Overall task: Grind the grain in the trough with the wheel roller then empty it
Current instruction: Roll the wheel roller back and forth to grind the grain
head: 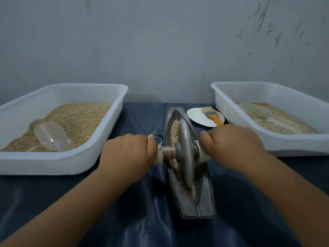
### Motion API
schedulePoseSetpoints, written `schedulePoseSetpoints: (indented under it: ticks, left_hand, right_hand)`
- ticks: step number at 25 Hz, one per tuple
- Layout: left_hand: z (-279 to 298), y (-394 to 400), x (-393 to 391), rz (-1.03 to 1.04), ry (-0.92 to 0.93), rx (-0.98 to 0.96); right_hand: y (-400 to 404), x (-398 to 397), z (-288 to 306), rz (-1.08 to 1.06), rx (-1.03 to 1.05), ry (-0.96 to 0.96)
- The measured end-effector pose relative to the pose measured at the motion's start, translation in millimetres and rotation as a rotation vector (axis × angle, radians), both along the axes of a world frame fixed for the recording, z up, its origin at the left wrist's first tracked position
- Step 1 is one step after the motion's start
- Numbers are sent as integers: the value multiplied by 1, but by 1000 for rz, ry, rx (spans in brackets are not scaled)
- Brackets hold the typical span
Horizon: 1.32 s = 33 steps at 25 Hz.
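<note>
Metal trough [204, 198] runs lengthwise down the dark blue cloth [124, 220], grain [175, 129] lying along its groove. Wheel roller [186, 154] stands upright in it — left hand [130, 154] and right hand [231, 147] each curled round an axle handle. Farther back sit two white tubs of grain [58, 163] [284, 145].

We have the trough [203, 196] running away from us at the table's [249, 202] middle, grain [174, 130] in its channel and the wheel roller [185, 154] standing in it. To its left sits a tub [53, 164] holding grain and a scoop [51, 135]. To its right sits another tub [293, 145], also with a scoop [253, 110]. Between trough and right tub lies a plate [195, 115], a brush [211, 115] on it.
</note>
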<state>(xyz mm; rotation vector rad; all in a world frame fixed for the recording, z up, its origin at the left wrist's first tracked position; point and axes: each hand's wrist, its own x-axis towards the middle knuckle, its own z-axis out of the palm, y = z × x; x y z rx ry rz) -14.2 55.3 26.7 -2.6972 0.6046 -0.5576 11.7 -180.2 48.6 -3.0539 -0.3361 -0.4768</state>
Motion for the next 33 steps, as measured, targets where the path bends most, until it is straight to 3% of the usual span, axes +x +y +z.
schedulePoseSetpoints:
  ticks: [2, 5, 8, 11, 16, 20, 25, 30, 33]
  left_hand:
    - [-5, -6, 26, 153, -36, 37]
    - [6, -11, 68, 166, -23, 104]
    - [17, -13, 74, 181, 73, 49]
    - [3, -6, 39, 121, 56, 48]
    - [1, 6, -6, -106, -23, -23]
    - [3, -8, 27, 194, -20, -58]
    - [17, -14, 84, 145, -60, 128]
    - [11, -10, 41, 136, 38, 91]
    - [2, 0, -4, -28, -50, -67]
  right_hand:
    - [7, 22, -6, -56, 31, -39]
    - [10, 54, -6, -110, 115, -20]
    - [10, 61, -9, -82, 103, 3]
    - [0, 34, -7, -19, 48, 81]
    - [-10, -8, 3, 56, -95, 37]
    - [-1, 28, -8, -47, -40, 41]
    - [1, 71, -18, -136, 86, -15]
    - [-5, 42, -15, -36, 26, 3]
    - [-7, 4, -7, 24, 31, -10]
